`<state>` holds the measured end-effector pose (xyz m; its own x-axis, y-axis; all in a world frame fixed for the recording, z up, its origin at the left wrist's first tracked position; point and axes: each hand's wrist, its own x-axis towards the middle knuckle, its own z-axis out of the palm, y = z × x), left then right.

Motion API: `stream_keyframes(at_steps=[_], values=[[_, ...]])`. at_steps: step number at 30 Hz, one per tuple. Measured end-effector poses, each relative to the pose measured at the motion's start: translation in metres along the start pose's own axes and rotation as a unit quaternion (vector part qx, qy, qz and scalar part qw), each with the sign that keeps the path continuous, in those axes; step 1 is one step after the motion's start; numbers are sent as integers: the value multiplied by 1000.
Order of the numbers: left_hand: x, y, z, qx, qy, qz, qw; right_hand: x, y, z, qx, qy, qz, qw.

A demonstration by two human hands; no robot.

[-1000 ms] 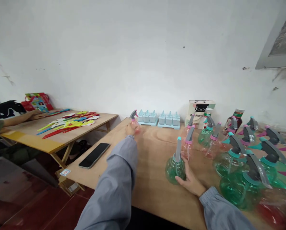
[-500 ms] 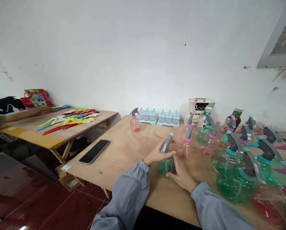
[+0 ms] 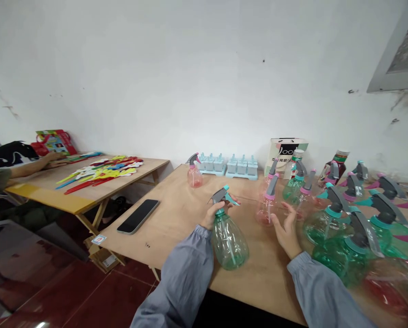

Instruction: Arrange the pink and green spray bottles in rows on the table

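Note:
A clear green spray bottle [image 3: 230, 241] with a grey and teal trigger head leans in the grip of my left hand [image 3: 211, 215]. The fingers wrap round its neck just below the head; its base is tilted to the right and I cannot tell whether it touches the table. To the right, my right hand [image 3: 288, 231] is off the bottle, its fingers apart and holding nothing. Close by the right fingertips stands a pink spray bottle [image 3: 266, 210]. Another pink spray bottle [image 3: 195, 176] stands alone at the back of the table.
Several green and pink spray bottles [image 3: 340, 264] crowd the table's right side. A phone [image 3: 138, 216] lies at left. Light-blue popsicle molds [image 3: 242, 167] and a paper bag [image 3: 282, 157] stand by the wall. Colourful flat pieces [image 3: 103, 171] cover the neighbouring table, with another person's arm [image 3: 29, 168] there.
The green bottle has turned so its trigger nozzle points right and its body shows fully. My right hand has let go of it and moved right, its fingers opening.

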<state>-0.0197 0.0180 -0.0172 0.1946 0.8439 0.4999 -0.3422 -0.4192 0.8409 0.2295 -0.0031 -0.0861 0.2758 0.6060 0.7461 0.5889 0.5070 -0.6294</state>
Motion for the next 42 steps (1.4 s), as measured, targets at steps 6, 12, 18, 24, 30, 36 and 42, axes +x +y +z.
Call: stream_keyframes(at_steps=[6, 12, 18, 24, 30, 36, 42], values=[[-3, 2, 0, 44, -7, 11, 999, -2, 16, 9, 5, -29, 28, 999], [-4, 4, 2, 41, -2, -8, 999, -4, 20, 13, 1, -37, 37, 999], [-3, -1, 1, -7, -15, -2, 1000, -6, 25, 17, 4, -61, 36, 998], [-5, -5, 0, -13, -16, -7, 1000, -7, 25, 17, 1, -66, 49, 997], [-3, -9, 2, -93, -41, 0, 995, -6, 27, 19, 1, -60, 49, 997], [-11, 31, -22, 50, -23, 38, 998, -7, 32, 20, -3, -61, 45, 997], [-16, 73, -107, 218, 157, -10, 963, -8, 36, 22, -1, -87, 52, 995]])
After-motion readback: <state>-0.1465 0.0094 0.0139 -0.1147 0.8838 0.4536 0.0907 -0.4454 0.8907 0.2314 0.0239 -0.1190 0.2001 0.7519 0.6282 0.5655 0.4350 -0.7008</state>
